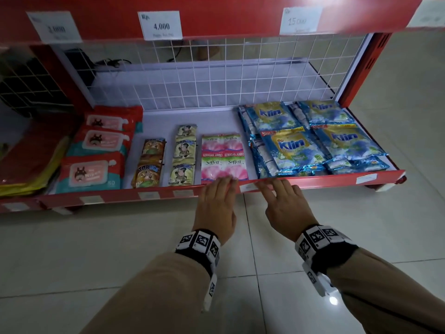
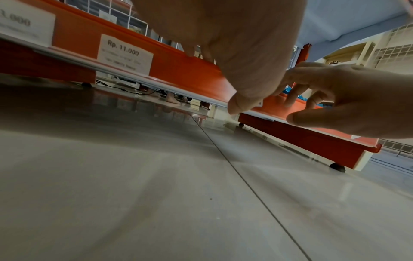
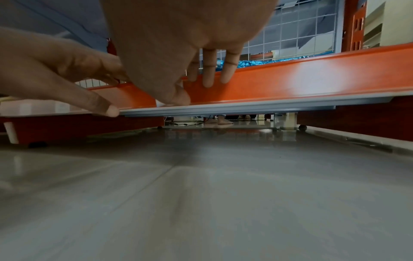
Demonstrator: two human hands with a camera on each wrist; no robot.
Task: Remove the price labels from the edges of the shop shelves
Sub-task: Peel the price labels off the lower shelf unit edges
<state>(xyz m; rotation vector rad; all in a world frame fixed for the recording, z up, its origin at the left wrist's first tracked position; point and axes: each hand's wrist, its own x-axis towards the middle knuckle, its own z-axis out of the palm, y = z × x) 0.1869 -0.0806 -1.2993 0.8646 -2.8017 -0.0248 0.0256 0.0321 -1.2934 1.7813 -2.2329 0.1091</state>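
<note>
The bottom shelf's red edge strip [image 1: 313, 182] carries several small white price labels. One label [image 1: 248, 188] sits between my two hands; in the right wrist view this label [image 3: 159, 104] shows just left of my right thumb. My left hand [image 1: 220, 189] grips the strip, fingers over its top and thumb [image 3: 109, 111] under its clear lower lip. My right hand [image 1: 277, 192] lays straight fingers [image 3: 210, 76] on the strip's face, with the thumb at the lower edge. The left thumb [image 2: 234, 105] presses the strip's rim.
More labels stay on the same strip, at the right [image 1: 366, 178] and left [image 1: 147, 195], and larger ones on the upper shelf edge [image 1: 161, 25]. Blue detergent packs [image 1: 296, 150], pink sachets [image 1: 224, 157] and wipes [image 1: 91, 172] lie on the shelf. Tiled floor [image 1: 120, 249] below.
</note>
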